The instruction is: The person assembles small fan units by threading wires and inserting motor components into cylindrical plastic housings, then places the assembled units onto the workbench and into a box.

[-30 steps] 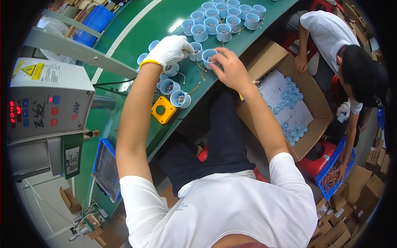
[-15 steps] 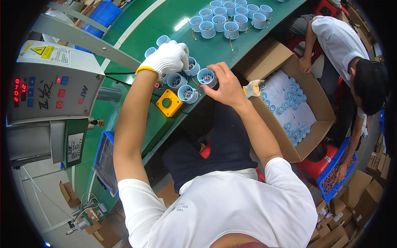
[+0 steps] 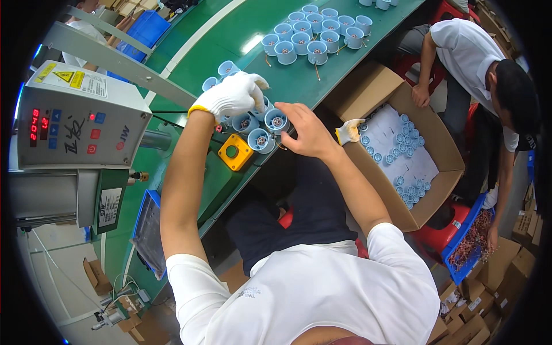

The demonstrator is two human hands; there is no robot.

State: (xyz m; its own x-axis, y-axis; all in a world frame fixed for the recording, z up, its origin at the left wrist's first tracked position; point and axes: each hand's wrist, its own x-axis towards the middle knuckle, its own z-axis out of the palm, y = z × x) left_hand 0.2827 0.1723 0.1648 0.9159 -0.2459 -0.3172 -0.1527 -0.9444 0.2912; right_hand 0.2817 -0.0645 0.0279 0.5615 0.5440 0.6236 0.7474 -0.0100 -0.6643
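My left hand (image 3: 230, 95), in a white knit glove with a yellow cuff, hovers over a cluster of light-blue plastic cups on the green table. Its fingers point down and apart, with nothing visible in them. My bare right hand (image 3: 309, 130) grips the right side of a light-blue cup (image 3: 276, 121), which has a metal-and-copper core inside. That cup stands against its neighbours. Closest to me is another cup (image 3: 261, 141), with one more cup (image 3: 244, 123) to its left. The glove partly covers the cups behind it.
A yellow box with a green button (image 3: 234, 152) sits by the table edge. A grey machine (image 3: 80, 115) with a red display stands left. Several cups (image 3: 317, 52) with wires fill the far table. Right are an open carton (image 3: 397, 213) with blue parts and a co-worker (image 3: 471, 52).
My right hand has brought its cup left and down among the other cups. My left hand has shifted slightly left and lower, its fingers spreading. The co-worker's hand has moved in the blue tray.
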